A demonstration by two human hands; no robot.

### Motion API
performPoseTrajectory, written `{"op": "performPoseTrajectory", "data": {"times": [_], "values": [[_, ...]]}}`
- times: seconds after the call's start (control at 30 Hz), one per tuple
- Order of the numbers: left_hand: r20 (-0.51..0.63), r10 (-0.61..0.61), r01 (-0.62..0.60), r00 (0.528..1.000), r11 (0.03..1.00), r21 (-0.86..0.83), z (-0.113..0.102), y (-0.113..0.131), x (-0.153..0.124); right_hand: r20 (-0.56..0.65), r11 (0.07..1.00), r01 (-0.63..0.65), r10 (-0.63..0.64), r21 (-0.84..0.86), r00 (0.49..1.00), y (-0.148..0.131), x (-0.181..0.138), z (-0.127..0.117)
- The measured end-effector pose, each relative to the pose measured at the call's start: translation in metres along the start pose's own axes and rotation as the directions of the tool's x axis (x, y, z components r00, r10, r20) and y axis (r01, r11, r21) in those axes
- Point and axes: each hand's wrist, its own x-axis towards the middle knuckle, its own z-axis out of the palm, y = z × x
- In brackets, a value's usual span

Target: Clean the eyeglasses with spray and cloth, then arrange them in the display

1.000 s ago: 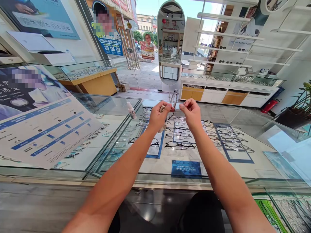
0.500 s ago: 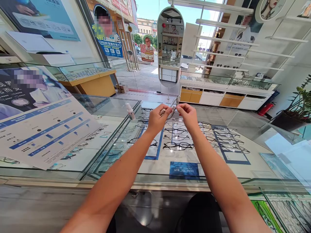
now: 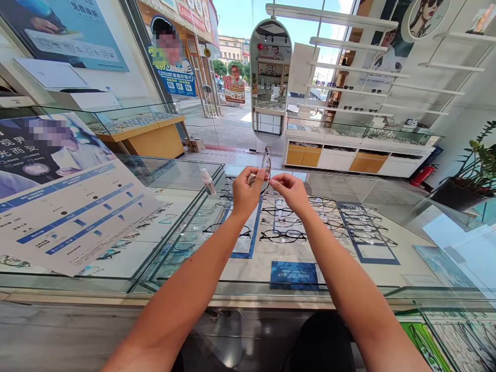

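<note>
Both my arms reach out over a glass display counter. My left hand is closed, pinching a pair of thin-framed eyeglasses and a small pale cloth or pad against them. My right hand is closed too, fingertips pinched on the same glasses from the right. The frame stands on edge, sticking up above my fingers. Under the glass lie rows of eyeglass frames on white trays with blue borders.
A small white spray bottle stands on the glass left of my hands. A large printed poster lies on the left counter. An oval mirror stands ahead; shelves and cabinets at right; a potted plant far right.
My hands have drawn closer together and shifted slightly left. The glasses have turned, from tilted between my hands to standing upright on edge.
</note>
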Motion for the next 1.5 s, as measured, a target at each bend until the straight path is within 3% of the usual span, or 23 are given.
{"op": "performPoseTrajectory", "data": {"times": [0.13, 0.3, 0.57, 0.8, 0.93, 1.07, 1.27, 1.5], "values": [[0.025, -0.001, 0.001, 1.0, 1.0, 0.006, 0.0, -0.004, -0.001, 0.004, 1.0, 0.018, -0.018, 0.02, 1.0, 0.001, -0.001, 0.003], [0.092, -0.048, 0.05, 0.995, 0.998, -0.022, 0.002, -0.013, -0.003, -0.082, 0.999, 0.044, -0.045, -0.004, 0.996, 0.003, 0.0, 0.002], [0.082, -0.039, 0.041, 0.996, 0.999, -0.019, 0.004, -0.02, -0.003, -0.161, 0.999, 0.033, -0.03, 0.013, 0.987, 0.004, 0.001, 0.001], [0.113, -0.043, 0.035, 0.993, 0.997, 0.07, 0.002, -0.016, -0.004, -0.409, 0.975, 0.065, -0.15, -0.214, 0.9, 0.003, 0.0, -0.008], [0.181, -0.035, 0.023, 0.983, 0.997, 0.067, 0.002, -0.013, -0.004, -0.483, 0.952, 0.097, -0.233, -0.289, 0.844, 0.004, 0.003, -0.014], [0.283, -0.025, 0.021, 0.959, 1.0, 0.019, 0.004, -0.015, -0.006, -0.489, 0.922, 0.11, -0.295, -0.372, 0.821, 0.009, 0.005, -0.016], [0.308, -0.032, 0.031, 0.951, 0.999, 0.008, 0.009, -0.016, -0.011, -0.466, 0.867, 0.094, -0.351, -0.489, 0.812, 0.018, 0.005, -0.016], [0.315, -0.193, 0.225, 0.929, 0.972, -0.067, 0.01, -0.009, -0.009, -0.445, 0.834, 0.132, -0.412, -0.536, 0.795, 0.021, 0.006, -0.017]]}}
